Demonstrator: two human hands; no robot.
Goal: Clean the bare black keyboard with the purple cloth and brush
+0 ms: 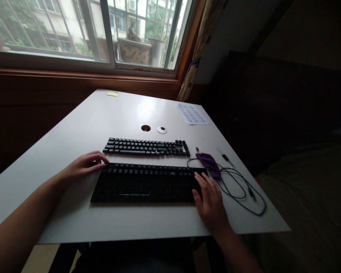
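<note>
am watching a person working at a white table [74, 227]. a black keyboard [159, 189] is lying near the front edge; mounted keys [147, 171] are filling its far rows, while the nearer part is showing flat and dark, with a thin pale outline near the front.

left hand [92, 163] is reaching to the far left corner, fingertips gathering close together; cannot tell whether they are pinching anything. right hand [208, 193] is resting open, palm down, over the right end.

just beyond, loose keycaps [139, 146] are sitting in tight rows, apart from the keyboard.

to the right, a purple cloth [210, 165] is lying near the right hand, a black cable [238, 198] looping beside it.

farther back, a round hole [146, 128] is showing in the tabletop, a white ring [161, 130] lying just right of it. a printed sheet [191, 114] is lying near the far right corner, a yellow slip [112, 93] near the far left.
</note>
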